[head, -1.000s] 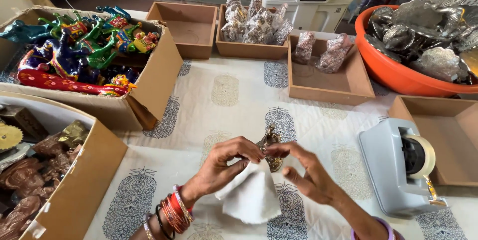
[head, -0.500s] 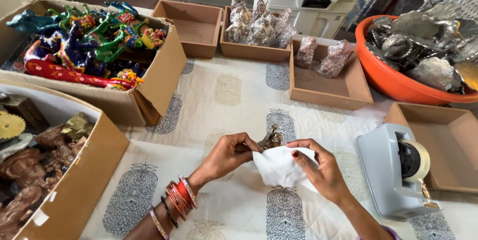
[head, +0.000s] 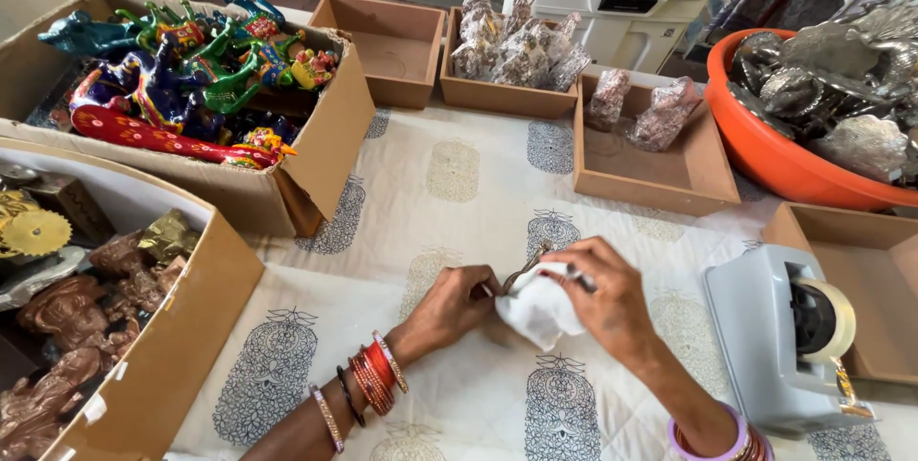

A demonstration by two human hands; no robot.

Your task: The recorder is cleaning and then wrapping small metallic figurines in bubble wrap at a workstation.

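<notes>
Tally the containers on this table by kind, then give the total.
Large cardboard boxes: 2, one of painted figures, one of brown figures
Shallow brown trays: 4, at
Orange plastic basin: 1
Total: 7

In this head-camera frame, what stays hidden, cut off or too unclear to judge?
- Small metal piece: mostly hidden by the white wrapping and both hands; its shape is unclear.
- Right hand: covers its own grip.
- Left hand: fingertips tucked under the wrapping.
- Orange tub: cut off by the right edge.
</notes>
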